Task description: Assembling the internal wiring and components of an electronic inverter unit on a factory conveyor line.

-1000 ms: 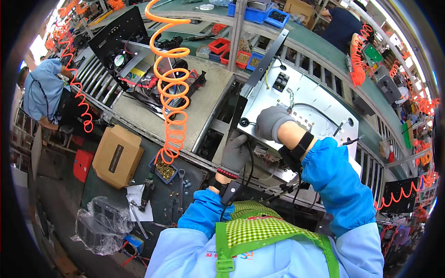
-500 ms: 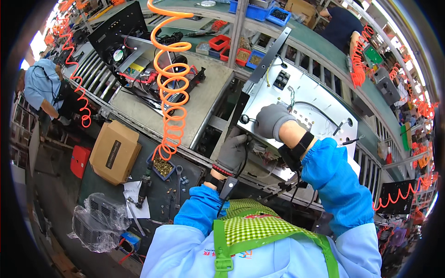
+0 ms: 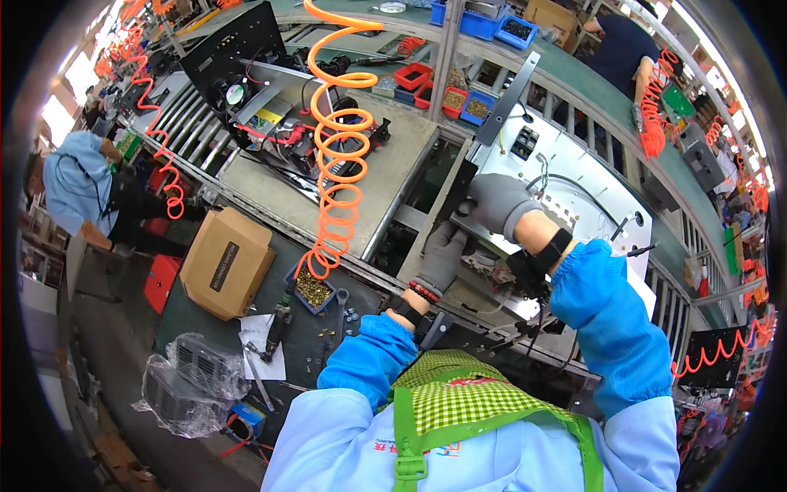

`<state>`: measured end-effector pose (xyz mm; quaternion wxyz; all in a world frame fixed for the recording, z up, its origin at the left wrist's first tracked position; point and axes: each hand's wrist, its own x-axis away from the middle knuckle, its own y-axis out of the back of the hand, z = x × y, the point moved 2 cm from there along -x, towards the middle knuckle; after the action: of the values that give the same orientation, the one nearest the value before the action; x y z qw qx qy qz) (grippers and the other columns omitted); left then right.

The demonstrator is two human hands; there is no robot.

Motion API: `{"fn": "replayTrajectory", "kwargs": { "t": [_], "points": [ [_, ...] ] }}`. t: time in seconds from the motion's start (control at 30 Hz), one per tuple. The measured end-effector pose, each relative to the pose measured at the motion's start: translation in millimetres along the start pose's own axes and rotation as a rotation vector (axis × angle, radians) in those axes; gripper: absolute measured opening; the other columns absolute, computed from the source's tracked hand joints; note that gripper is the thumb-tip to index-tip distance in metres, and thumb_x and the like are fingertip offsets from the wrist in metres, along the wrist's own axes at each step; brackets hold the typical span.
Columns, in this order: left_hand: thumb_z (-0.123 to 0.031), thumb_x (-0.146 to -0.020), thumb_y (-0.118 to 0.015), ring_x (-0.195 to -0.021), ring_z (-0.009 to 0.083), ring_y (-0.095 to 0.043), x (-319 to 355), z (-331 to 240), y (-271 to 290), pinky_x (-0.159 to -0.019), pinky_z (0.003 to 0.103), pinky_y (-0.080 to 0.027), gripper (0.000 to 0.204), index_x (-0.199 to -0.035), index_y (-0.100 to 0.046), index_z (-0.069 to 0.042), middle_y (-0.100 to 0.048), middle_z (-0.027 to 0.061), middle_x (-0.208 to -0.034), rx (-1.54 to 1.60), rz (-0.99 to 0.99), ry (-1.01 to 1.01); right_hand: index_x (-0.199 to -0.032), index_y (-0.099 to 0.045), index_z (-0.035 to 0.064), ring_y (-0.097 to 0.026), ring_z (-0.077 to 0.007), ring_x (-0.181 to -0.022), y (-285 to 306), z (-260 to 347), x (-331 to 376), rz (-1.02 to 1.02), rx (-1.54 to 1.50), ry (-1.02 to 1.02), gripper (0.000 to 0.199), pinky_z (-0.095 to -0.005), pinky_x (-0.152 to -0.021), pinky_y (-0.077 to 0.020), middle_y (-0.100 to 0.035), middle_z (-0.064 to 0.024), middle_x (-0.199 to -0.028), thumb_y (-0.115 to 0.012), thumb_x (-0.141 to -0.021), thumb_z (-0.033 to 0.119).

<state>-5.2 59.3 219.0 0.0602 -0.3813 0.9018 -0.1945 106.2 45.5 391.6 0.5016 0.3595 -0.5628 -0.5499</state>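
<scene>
A white metal panel with a raised black side plate stands on the line in front of me. My right hand, in a grey glove, reaches over its near left corner. Its fingers curl at a small round black part by the panel's edge. Just below, my left hand, also gloved, reaches up under that corner with bent fingers. What the left fingertips hold, if anything, is hidden by the edge. A black cable arcs over the panel, next to a black terminal block.
An orange coiled hose hangs left of the panel, before an opened machine. On the bench lie a cardboard box, a blue bin of brass fittings, a power driver and a wrench. Co-workers stand far left and far right.
The whole view has shifted, so the scene sits further right. My right fingers have moved left onto the round black part. My left hand has risen slightly toward the panel's edge.
</scene>
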Motion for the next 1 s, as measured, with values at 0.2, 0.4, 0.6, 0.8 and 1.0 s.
{"fn": "replayTrajectory", "kwargs": {
  "t": [0.2,0.4,0.6,0.8,1.0],
  "points": [
    [-0.022,-0.089,-0.071,-0.118,0.0333,-0.065,38.1,-11.7,52.6,-0.1,0.041,-0.051,0.065,-0.145,-0.048,0.0,-0.064,0.0212,-0.13,-0.917,0.022,-0.226,-0.104,-0.066,0.0112,-0.066,-0.0387,-0.085,124.5,-52.4,48.2,-0.675,0.107,0.079,0.019,-0.0465,-0.074,-0.0521,-0.068,-0.0166,-0.089,-0.067,-0.089,0.022],
    [-0.02,-0.091,-0.07,-0.118,0.0294,-0.065,60.8,-81.2,38.3,-0.101,0.039,-0.051,0.063,-0.146,-0.047,0.001,-0.063,0.02,-0.132,-0.967,0.407,-0.055,-0.12,-0.062,0.0,-0.066,-0.0278,-0.09,289.5,-159.3,202.2,-0.901,-0.159,-0.333,0.032,-0.0352,-0.081,-0.0543,-0.068,-0.0164,-0.105,-0.069,-0.093,0.017],
    [-0.01,-0.089,-0.072,-0.11,0.0309,-0.067,71.5,-174.4,-90.1,-0.095,0.038,-0.053,0.05,-0.136,-0.057,0.001,-0.067,0.0189,-0.118,-0.839,0.961,-0.119,-0.136,-0.052,0.0063,-0.067,-0.0309,-0.109,205.3,-284.7,254.6,-0.846,0.135,-0.267,0.055,-0.0396,-0.093,-0.0512,-0.066,-0.0226,-0.12,-0.07,-0.094,0.036],
    [-0.01,-0.086,-0.072,-0.101,0.0399,-0.066,67.1,-218.8,-234.7,-0.084,0.044,-0.054,0.052,-0.134,-0.057,0.001,-0.066,0.0218,-0.111,-0.981,1.428,-0.448,-0.126,-0.064,0.0055,-0.068,-0.0378,-0.105,141.8,-411.8,386.6,-0.4,0.092,-0.553,0.052,-0.042,-0.093,-0.0524,-0.07,-0.0192,-0.118,-0.067,-0.094,0.047],
    [-0.022,-0.08,-0.078,-0.11,0.0409,-0.062,55.8,-178.0,-364.3,-0.092,0.048,-0.051,0.056,-0.128,-0.059,-0.001,-0.063,0.0223,-0.12,-1.378,1.353,-0.739,-0.121,-0.071,0.0093,-0.068,-0.0346,-0.107,-50.3,-507.7,440.3,-0.105,-0.443,-0.706,0.045,-0.0415,-0.095,-0.0517,-0.072,-0.0176,-0.114,-0.067,-0.092,0.044]
  ]
}}
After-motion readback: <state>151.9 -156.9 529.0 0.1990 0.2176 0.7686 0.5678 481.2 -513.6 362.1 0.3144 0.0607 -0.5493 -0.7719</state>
